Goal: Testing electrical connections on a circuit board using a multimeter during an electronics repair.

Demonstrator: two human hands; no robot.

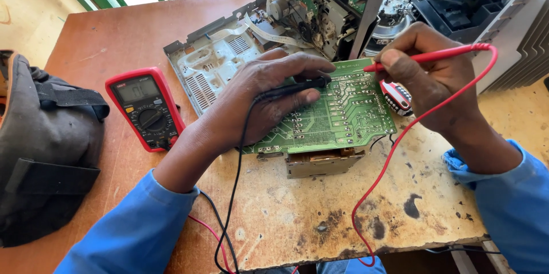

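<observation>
Green circuit board propped solder side up on the scorched table, our left hand clamps the black probe and our right hand the red probe; tips best held steady (meter nearby).
</observation>
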